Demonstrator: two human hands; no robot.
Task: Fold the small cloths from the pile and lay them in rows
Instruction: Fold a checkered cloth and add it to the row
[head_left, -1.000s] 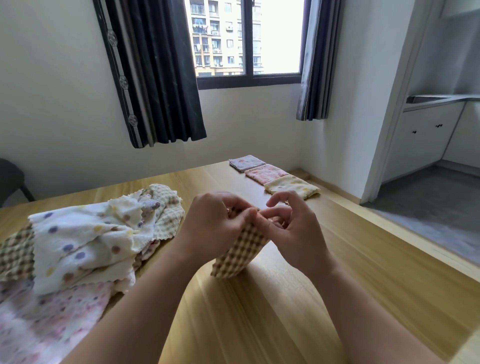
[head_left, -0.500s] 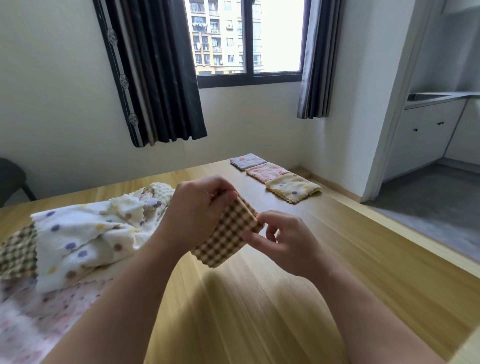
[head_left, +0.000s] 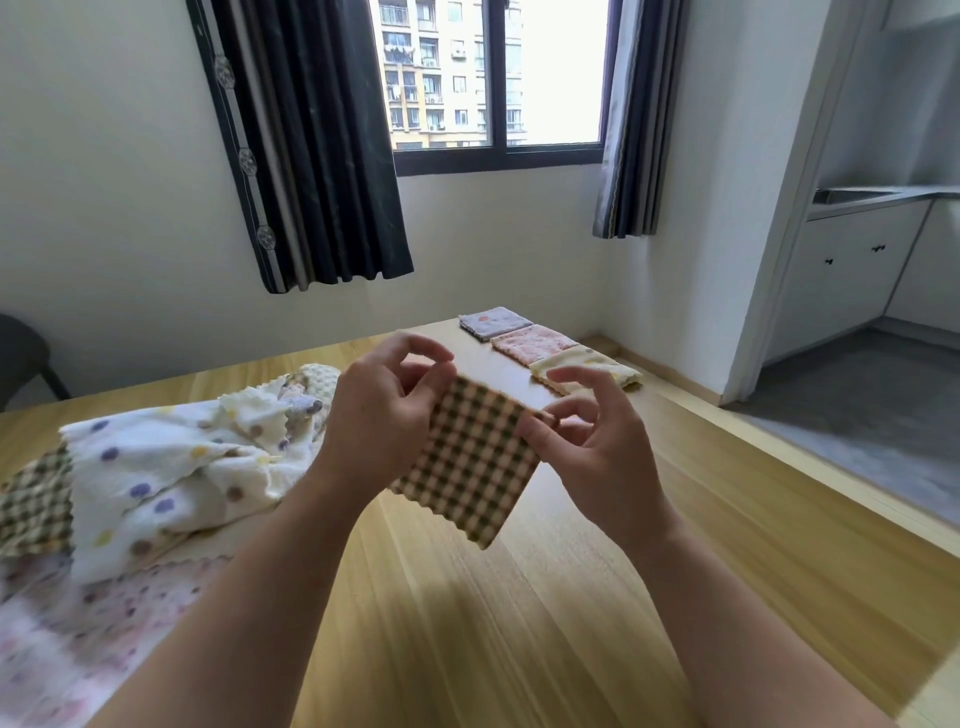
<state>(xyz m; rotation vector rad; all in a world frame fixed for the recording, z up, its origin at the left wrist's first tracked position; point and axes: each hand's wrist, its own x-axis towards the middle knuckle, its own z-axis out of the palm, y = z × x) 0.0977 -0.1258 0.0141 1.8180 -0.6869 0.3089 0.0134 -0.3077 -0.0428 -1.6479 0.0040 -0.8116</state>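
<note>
Wooden counter (head_left: 727, 519) by the window: you're pinching the checked cloth (head_left: 470, 467) by its top corners with left hand (head_left: 382, 415) and right hand (head_left: 597, 447). It's hanging below the grip, and the folded row (head_left: 532, 343) is lying beyond, nearer your right.

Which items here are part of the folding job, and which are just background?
Job:
- checked cloth, pinched by left hand and right hand
- unfolded pile
- row of three folded cloths
- table

Background:
- curtains
- chair
- cabinet
</note>
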